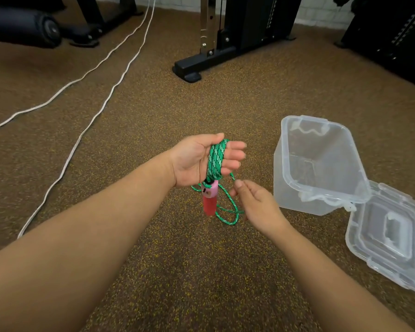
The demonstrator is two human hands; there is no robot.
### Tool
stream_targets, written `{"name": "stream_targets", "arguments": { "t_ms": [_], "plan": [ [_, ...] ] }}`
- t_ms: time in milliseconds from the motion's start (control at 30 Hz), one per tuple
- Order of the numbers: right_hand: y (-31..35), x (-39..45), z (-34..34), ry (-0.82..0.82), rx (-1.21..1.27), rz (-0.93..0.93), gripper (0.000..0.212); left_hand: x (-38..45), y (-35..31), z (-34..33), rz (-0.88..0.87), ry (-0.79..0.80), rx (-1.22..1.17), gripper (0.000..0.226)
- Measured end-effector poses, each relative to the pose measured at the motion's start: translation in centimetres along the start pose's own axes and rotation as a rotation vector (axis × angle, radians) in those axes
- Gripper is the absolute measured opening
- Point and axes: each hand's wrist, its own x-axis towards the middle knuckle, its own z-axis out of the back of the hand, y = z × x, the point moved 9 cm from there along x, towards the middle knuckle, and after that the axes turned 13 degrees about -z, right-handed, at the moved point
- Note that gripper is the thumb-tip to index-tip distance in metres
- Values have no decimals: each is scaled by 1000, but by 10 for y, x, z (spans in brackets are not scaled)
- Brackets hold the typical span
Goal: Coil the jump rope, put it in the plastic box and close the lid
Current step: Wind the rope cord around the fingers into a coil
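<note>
Your left hand [197,159] grips green braided jump rope [216,159] coils wrapped around its fingers, a red-and-pink handle [209,198] dangling below. Your right hand [254,202] pinches the loose strand, beside the open plastic box [321,188] on the floor.

1. One view is supplied: a wide-angle camera worn on the person's head. No second view exists, so no region is shared between views.
2. The camera faces forward and steeply down toward the floor [153,271].
3. Both forearms enter from the bottom edge and converge near frame centre, where the left hand [197,159] and right hand [256,204] sit close to the lens.
4. The plastic box [304,188] and its lid [391,238] lie near, at the right edge.
5. The black machine base [201,65] and white cable [101,101] occupy the upper, farther zone.
6. Straight edges bow toward the frame borders.
</note>
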Motion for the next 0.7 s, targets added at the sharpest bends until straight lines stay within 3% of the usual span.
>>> {"name": "stream_targets", "arguments": {
  "t_ms": [400,500,633,700],
  "plan": [
    [41,-24,-12,37,-299,181,31,11,-22,23,-261,-215,66,32],
    [63,-35,-19,105,-297,274,31,9,-30,32,-312,-276,251,31],
    [109,-46,-9,151,-138,431,28,4,-17,32,-156,-217,573,49],
    [128,-50,5,184,51,419,26,1,-9,28,-98,-156,605,67]
  ]
}}
